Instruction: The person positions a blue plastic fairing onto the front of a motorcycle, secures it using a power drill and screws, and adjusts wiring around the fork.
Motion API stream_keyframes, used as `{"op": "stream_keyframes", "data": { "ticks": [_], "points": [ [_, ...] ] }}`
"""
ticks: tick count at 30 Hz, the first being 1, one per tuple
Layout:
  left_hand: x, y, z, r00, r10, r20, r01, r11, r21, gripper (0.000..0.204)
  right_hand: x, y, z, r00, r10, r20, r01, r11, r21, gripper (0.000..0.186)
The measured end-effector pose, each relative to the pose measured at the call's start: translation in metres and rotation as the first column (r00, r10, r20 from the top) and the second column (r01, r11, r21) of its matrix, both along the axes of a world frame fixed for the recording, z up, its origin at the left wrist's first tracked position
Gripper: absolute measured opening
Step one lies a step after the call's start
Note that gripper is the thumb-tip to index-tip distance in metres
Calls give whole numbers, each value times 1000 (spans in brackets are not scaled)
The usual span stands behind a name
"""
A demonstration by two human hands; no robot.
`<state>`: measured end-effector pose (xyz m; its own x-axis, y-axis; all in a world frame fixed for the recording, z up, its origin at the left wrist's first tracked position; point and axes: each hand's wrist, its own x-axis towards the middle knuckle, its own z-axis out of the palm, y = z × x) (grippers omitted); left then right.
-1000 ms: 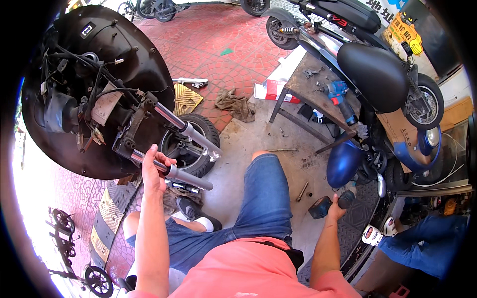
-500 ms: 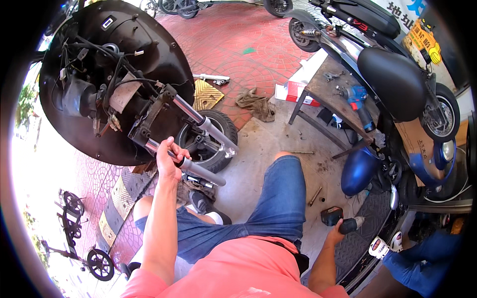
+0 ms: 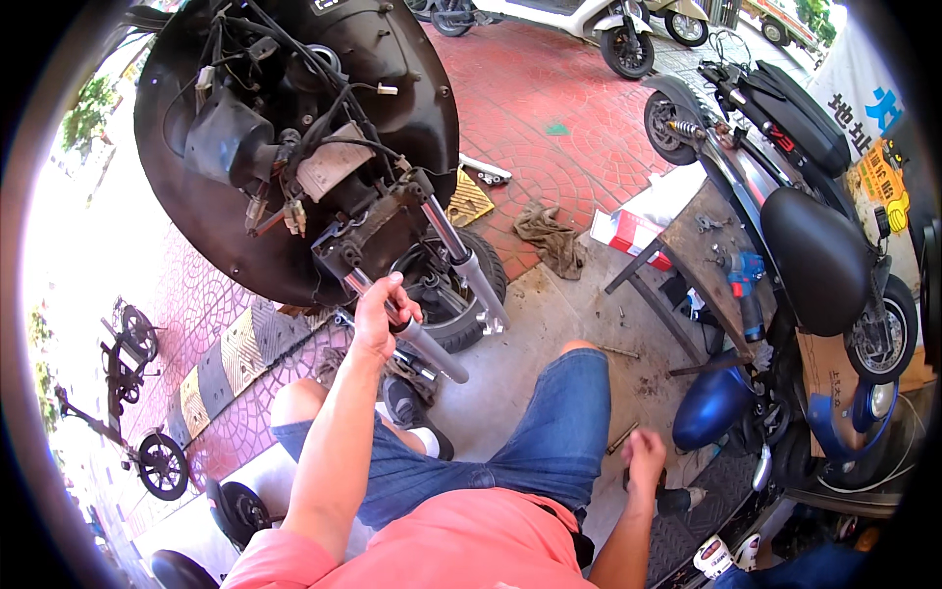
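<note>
My left hand (image 3: 386,316) grips the lower front fork tube (image 3: 437,358) under a large black scooter body panel (image 3: 196,250) full of exposed wires. The second fork tube (image 3: 481,290) runs alongside, over a tyred wheel (image 3: 451,336). My right hand (image 3: 643,454) is beside my right thigh, fingers curled; what they hold, if anything, I cannot make out. A dark power drill (image 3: 677,501) lies just below that hand, partly hidden by my wrist.
A metal bench (image 3: 692,236) carries a blue-red drill (image 3: 744,280), beside a leaning black scooter (image 3: 814,255) and blue bodywork (image 3: 711,407). A rag (image 3: 549,240), ramp strips (image 3: 245,353) and a small folding bike (image 3: 128,393) are around me.
My right hand has come off the dark drill and moved up. My left hand stays on the fork tube. The view has turned, shifting the scene rightward.
</note>
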<state>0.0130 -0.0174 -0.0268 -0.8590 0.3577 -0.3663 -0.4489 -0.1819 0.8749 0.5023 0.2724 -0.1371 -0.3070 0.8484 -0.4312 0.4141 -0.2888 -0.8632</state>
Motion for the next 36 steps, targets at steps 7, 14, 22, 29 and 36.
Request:
{"op": "stream_keyframes", "data": {
  "ticks": [7,14,22,29,36],
  "points": [
    [-5,9,10,998,60,6,-60,998,-36,41,-290,25,19,682,727,74,-673,586,451,63],
    [4,4,-3,977,198,-80,-209,962,-178,46,-359,-35,15,500,857,125,-857,468,217,70],
    [64,16,-48,956,291,43,-283,950,-132,39,-365,-39,44,460,775,433,-888,408,212,69],
    [55,22,-53,972,235,-5,-234,962,-141,21,-379,-70,14,732,411,544,-676,541,500,55],
    [54,22,-75,965,260,-28,-261,965,-12,13,-390,-68,-20,775,561,291,-615,564,552,35]
  ]
}}
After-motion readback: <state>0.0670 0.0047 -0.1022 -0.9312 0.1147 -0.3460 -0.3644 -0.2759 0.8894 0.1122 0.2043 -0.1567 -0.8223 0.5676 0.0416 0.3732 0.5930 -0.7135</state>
